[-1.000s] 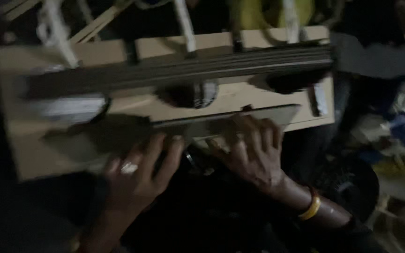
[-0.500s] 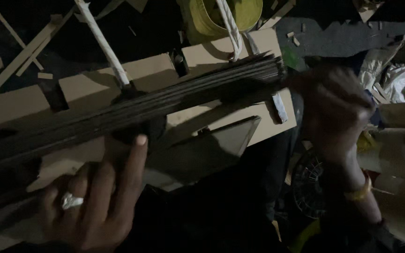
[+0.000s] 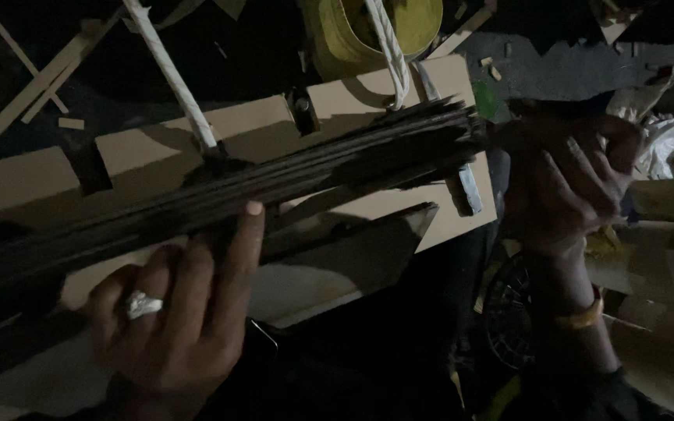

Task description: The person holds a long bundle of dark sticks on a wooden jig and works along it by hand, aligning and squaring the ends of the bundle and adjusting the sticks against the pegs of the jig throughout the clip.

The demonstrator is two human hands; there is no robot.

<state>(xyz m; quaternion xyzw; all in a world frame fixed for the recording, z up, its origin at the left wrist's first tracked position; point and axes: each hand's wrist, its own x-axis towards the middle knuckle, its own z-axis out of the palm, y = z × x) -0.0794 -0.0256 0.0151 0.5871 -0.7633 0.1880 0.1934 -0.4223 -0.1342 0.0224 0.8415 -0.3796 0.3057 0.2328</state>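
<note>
The bundle of dark strips [image 3: 274, 183] lies under the left hand [image 3: 173, 327], fingers [image 3: 235, 265] spread flat; the right hand [image 3: 567, 183] curls around its end.

Head camera looks steeply down, close over the workbench [image 3: 399, 101].

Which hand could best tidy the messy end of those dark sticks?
Probably the right hand: it sits right at the splayed end of the dark stick bundle. The left hand presses farther along, mid-bundle.
</note>
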